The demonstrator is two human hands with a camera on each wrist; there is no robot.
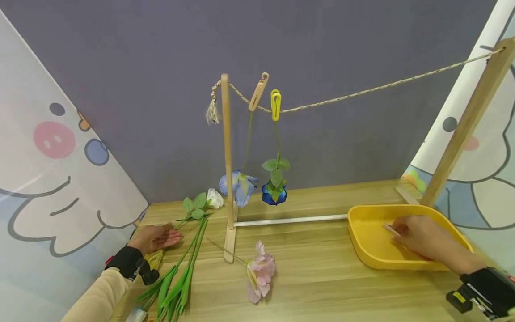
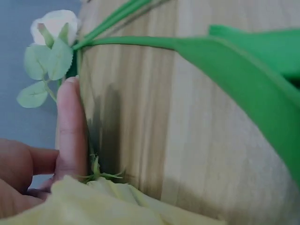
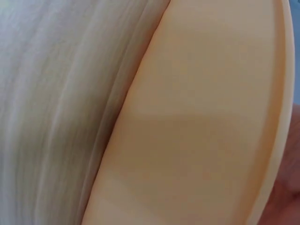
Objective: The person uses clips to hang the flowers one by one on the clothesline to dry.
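One clothespin (image 1: pixel 391 230) under right hand (image 1: pixel 422 239)

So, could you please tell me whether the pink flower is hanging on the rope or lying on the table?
Lying on the table: the pink flower rests flat on the wood, unclipped.

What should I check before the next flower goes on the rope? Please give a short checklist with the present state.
1. Free rope beside the yellow clip: ok.
2. Clip in right hand, inside yellow tray: pale piece at fingers, grip cannot tell.
3. Left hand on a flower: not ok, flat beside the white flower stems.
4. Pink flower within reach: ok.
5. Two hung flowers secure: cannot tell.
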